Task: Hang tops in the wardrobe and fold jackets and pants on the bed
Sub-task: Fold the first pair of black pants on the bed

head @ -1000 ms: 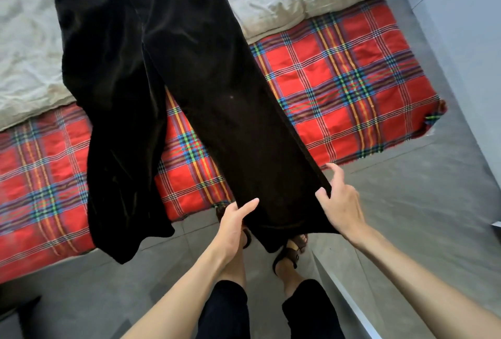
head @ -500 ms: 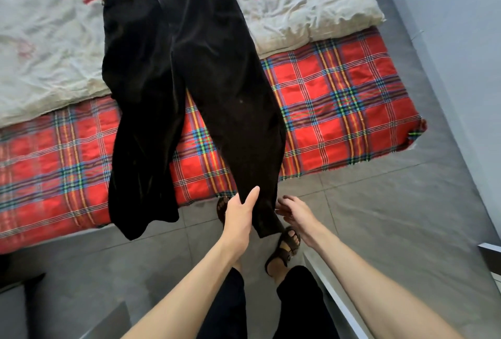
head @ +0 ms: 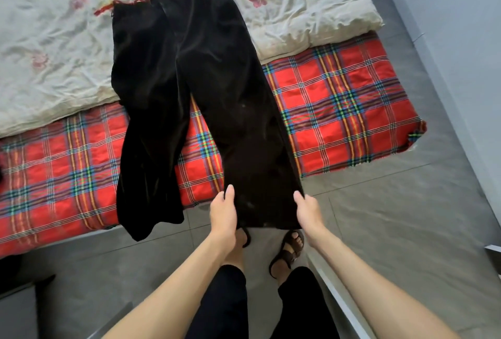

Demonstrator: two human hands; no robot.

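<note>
The black pants (head: 217, 81), velvet by the look of them, lie spread on the bed, waist on the pale quilt (head: 54, 40) and legs across the red plaid blanket (head: 339, 111). Both hands, the left hand (head: 223, 212) and the right hand (head: 309, 211), pinch opposite corners of one leg's hem, past the bed's edge.

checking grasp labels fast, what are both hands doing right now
Left hand: pinches one corner of a leg hem of the black velvet pants.
Right hand: pinches the other corner of that same hem.
</note>
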